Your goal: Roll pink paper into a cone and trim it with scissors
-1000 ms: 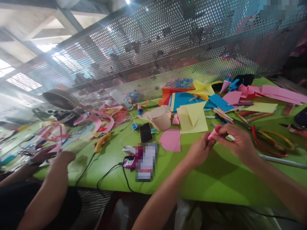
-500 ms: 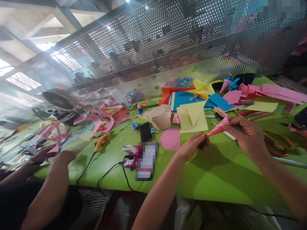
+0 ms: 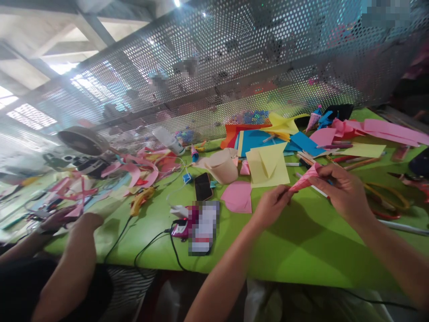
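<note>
A pink paper cone [image 3: 305,178] with a lined pattern is held above the green table [image 3: 301,255], its narrow end pointing left. My left hand [image 3: 273,205] pinches the tip. At the wide end, my right hand [image 3: 342,190] grips the cone between thumb and fingers. Just behind the hands lies a folded yellow paper sheet [image 3: 268,167], and left of it a rounded pink paper piece [image 3: 237,197]. Several pens and pencils [image 3: 363,164] lie beyond my right hand.
A cream paper roll [image 3: 223,167], a dark phone [image 3: 203,186], a second phone [image 3: 203,228] and a yellow glue gun [image 3: 141,200] with its cord lie to the left. A co-worker's arm [image 3: 72,259] works at far left. A perforated metal screen [image 3: 201,85] stands behind.
My left hand has shifted slightly up the cone from its tip. My right hand has moved very little. The cone stays in both hands, and the view has shifted slightly.
</note>
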Demonstrator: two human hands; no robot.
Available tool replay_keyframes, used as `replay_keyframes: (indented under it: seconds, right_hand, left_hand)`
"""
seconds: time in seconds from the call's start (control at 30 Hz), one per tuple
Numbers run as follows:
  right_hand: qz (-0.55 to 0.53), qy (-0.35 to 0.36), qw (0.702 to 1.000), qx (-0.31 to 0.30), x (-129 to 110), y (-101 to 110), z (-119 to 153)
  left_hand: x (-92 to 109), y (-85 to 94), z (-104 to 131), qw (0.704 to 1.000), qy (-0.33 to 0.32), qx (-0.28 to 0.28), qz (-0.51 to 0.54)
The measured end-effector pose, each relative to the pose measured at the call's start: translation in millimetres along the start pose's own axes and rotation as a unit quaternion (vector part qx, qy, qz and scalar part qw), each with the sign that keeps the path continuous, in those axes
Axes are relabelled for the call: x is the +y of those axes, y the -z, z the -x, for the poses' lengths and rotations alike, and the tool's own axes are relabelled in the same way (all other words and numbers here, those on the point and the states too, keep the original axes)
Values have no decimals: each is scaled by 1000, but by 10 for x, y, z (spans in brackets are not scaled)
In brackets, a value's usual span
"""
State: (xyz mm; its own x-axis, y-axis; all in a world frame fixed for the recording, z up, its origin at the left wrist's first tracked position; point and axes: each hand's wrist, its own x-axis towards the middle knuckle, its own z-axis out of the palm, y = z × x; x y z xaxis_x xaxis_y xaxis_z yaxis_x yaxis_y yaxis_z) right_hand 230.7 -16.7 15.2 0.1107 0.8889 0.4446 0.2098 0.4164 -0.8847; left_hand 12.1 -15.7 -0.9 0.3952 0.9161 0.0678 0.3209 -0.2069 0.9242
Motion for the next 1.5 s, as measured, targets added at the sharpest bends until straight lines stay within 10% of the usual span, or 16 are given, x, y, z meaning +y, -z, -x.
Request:
replay_keyframes:
  seconds: [0.47,0.77,1.27,1.5]
  right_hand:
    - [50,128,981,-134,-49,-118,79]
    - [95,202,946,-234,-105,-153,78]
    - [68,210,961,-164,-131,-152,149]
    - [77,113,990,-39,-130,6,93]
  left_hand:
    - [-77,-75,-12,974,24,-90,208]
    - [-223,-154,-4,985,12,-74,152]
    - [-123,-211,12,979,-7,-62,194]
    - [-90,-167,-16,987,30,-11,160]
